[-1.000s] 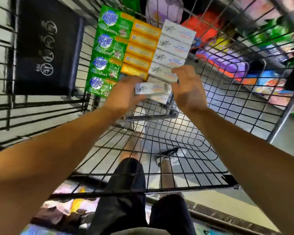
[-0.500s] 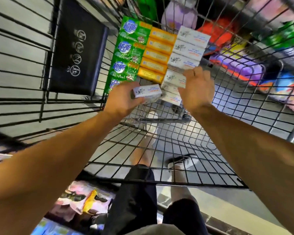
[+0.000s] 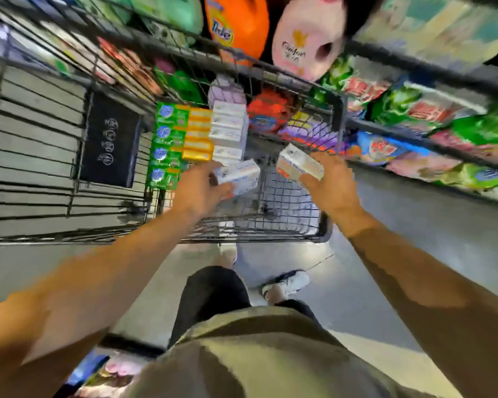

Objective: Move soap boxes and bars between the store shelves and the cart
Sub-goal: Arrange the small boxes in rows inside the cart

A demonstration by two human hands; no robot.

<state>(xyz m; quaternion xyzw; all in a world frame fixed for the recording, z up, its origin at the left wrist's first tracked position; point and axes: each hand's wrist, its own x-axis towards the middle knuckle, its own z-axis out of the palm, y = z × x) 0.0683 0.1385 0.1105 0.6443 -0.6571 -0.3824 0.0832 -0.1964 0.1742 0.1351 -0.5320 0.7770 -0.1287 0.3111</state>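
We reached both bare arms forward. Our left hand curled its fingers around a box, and our right hand, off to its right, gripped another with fingers bent.

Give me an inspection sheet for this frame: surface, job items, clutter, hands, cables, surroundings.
Surface: wire cart, boxes lined up in its raised seat section.
Job's things: column of white soap boxes; orange boxes and green packs beside it.
Clutter: black panel on the cart wall.
Grippers: left hand grips one white box; right hand grips another white box; both lifted off the column.
Cables: nothing seen.
Surroundings: store shelves with bagged goods on the right, blurred; grey floor.
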